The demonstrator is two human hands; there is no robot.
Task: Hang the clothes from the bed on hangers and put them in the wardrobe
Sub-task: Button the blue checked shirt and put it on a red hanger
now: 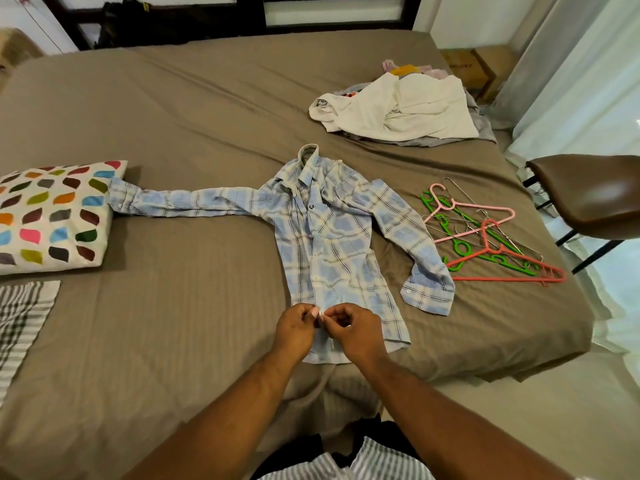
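A blue plaid shirt (332,237) lies flat on the brown bed (194,109), collar away from me, one sleeve stretched left toward a pillow. My left hand (294,332) and my right hand (356,332) meet at the shirt's lower front placket, both pinching the fabric near a button. To the right of the shirt lies a heap of hangers (485,237) in pink, green, red and bare wire. A pile of other clothes (401,109), white on top, sits at the bed's far right.
A pillow (52,216) with coloured leaf shapes lies at the left, a striped cloth (20,320) below it. A brown chair (595,195) stands beside the bed's right edge. A cardboard box (474,67) sits by the curtain at the back right.
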